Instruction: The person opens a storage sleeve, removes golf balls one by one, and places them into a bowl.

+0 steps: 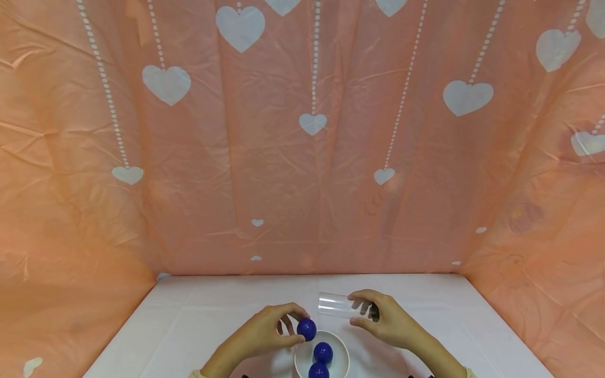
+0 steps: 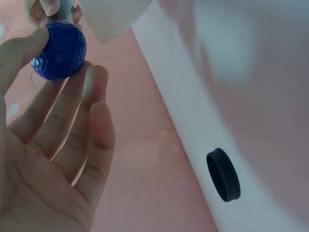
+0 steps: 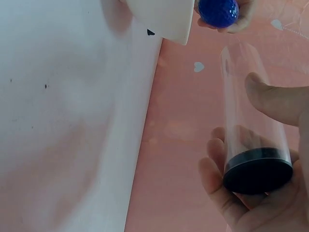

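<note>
My left hand (image 1: 267, 331) pinches a blue dimpled golf ball (image 1: 306, 329) between thumb and fingertips, over the left rim of a white bowl (image 1: 345, 362). Two more blue golf balls (image 1: 323, 352) lie in the bowl. To the right, my right hand (image 1: 389, 320) grips a clear plastic tube (image 3: 236, 96), thumb on one side and fingers round the other. A black cap (image 3: 259, 176) closes the tube's end nearest the palm. In the head view the tube lies sideways, its far end pointing left, up and right of the held ball.
A loose black cap (image 2: 224, 175) stands on its edge on the white table (image 2: 169, 77) in the left wrist view. Pink cloth (image 1: 279, 173) with white hearts hangs behind the table and along both sides.
</note>
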Motion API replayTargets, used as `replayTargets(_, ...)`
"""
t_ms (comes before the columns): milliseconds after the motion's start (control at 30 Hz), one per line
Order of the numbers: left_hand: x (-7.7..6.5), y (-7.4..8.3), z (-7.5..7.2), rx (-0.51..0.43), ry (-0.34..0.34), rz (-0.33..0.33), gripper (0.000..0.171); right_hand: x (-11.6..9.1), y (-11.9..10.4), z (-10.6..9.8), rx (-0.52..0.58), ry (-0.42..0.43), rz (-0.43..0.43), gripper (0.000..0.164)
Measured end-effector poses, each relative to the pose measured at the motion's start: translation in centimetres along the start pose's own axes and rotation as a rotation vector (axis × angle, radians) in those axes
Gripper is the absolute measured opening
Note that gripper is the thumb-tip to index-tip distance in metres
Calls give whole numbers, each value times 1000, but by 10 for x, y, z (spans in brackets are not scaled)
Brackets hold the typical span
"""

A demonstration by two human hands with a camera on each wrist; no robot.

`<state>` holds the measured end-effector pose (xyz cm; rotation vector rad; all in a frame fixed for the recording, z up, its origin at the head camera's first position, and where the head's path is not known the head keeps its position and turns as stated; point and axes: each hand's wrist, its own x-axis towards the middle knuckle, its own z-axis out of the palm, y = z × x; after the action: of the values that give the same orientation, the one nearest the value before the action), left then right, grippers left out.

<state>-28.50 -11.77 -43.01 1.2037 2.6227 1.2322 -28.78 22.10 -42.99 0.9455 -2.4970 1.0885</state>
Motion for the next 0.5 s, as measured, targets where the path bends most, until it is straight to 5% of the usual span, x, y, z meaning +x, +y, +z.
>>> replayTargets(500, 0, 1, 2, -22, -96, -28, 32, 1, -1, 0, -19, 29, 4, 40)
